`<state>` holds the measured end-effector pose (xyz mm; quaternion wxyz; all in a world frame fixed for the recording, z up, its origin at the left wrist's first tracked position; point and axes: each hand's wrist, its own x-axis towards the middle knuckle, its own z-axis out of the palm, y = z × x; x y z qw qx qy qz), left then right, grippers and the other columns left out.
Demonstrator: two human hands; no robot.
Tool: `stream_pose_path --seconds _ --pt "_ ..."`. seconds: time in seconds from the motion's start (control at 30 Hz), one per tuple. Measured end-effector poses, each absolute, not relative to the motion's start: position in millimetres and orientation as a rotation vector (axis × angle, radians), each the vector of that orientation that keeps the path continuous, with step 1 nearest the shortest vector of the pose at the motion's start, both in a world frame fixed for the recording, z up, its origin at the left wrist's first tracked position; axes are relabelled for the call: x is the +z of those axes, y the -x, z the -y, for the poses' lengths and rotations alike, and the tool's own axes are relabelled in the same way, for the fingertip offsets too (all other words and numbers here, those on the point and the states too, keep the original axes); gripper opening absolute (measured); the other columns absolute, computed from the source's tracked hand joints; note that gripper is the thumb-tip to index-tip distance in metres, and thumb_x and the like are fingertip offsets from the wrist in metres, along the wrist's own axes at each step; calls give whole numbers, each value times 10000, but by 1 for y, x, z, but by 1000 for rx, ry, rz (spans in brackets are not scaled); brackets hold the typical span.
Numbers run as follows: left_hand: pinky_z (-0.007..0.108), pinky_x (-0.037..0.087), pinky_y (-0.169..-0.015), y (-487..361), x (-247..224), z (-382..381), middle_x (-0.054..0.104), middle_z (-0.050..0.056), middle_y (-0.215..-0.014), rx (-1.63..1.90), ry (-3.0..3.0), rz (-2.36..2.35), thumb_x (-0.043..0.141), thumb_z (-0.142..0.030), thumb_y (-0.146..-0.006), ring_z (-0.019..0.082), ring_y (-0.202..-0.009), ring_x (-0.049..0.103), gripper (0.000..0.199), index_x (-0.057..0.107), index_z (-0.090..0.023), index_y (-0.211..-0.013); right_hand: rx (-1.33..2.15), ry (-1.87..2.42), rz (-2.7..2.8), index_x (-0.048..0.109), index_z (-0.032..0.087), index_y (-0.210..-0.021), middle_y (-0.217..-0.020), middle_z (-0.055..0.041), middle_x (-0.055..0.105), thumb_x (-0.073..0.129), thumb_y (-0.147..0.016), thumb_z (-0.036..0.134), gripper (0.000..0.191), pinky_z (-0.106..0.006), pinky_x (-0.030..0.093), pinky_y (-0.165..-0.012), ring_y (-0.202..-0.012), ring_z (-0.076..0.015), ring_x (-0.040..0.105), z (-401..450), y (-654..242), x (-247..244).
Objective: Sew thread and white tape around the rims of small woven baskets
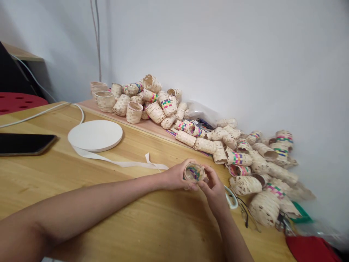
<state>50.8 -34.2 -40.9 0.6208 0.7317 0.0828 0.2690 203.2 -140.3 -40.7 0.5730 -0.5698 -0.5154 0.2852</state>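
Observation:
Between my two hands is a small woven basket, its round mouth tipped toward me so that coloured strips show inside. My left hand wraps round its left side, thumb along the lower edge. On the other side my right hand grips the rim with thumb and fingers. Left of my hands lies a roll of white ribbon, and its loose ribbon tail runs across the wood to near my left wrist. Scissors with pale handles lie beside my right hand, partly hidden by it.
Several woven baskets are heaped along the wall, spreading to the right. A phone and a white cable lie at left. Eyeglasses, a green tray and red cloth are at lower right.

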Motion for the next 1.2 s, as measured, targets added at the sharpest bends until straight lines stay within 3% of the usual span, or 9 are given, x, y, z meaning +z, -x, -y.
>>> stream_pose_path --seconds 0.27,0.5,0.7,0.9,1.2 --pt "405 363 -1041 -50 -45 33 493 168 -1351 622 -1556 -64 845 -391 -592 303 -1256 466 916 380 -158 -1346 624 1355 1247 546 220 -1189 -1185 -91 580 718 -745 406 511 -337 537 -817 -1000 -233 610 140 -204 -40" --pt "420 367 -1029 -45 -39 33 480 167 -1357 573 -1589 -142 737 -453 -729 295 -1235 472 770 380 -155 -1344 624 1353 1223 548 221 -1188 -1136 -85 601 716 -739 400 512 -345 551 -742 -856 -219 651 138 -207 -45" --pt "416 338 -1049 -45 -36 28 480 163 -1344 518 -1536 -135 746 -511 -694 283 -1242 459 819 362 -151 -1320 514 1265 1248 474 223 -1271 -1132 -95 592 598 -846 405 479 -357 527 -791 -991 -223 605 140 -209 -48" --pt "396 367 -1014 -44 -36 26 512 144 -1285 508 -1536 -150 744 -520 -697 266 -1189 484 797 382 -154 -1304 410 1417 1240 571 211 -1143 -1104 -94 631 524 -901 411 317 -371 522 -827 -911 -204 625 143 -202 -41" --pt "369 392 -980 -48 -46 24 538 121 -1249 536 -1544 -153 760 -496 -686 256 -1156 506 768 418 -174 -1294 341 1479 1288 611 216 -1093 -1033 -80 658 500 -909 406 287 -360 553 -769 -824 -197 637 141 -204 -41"
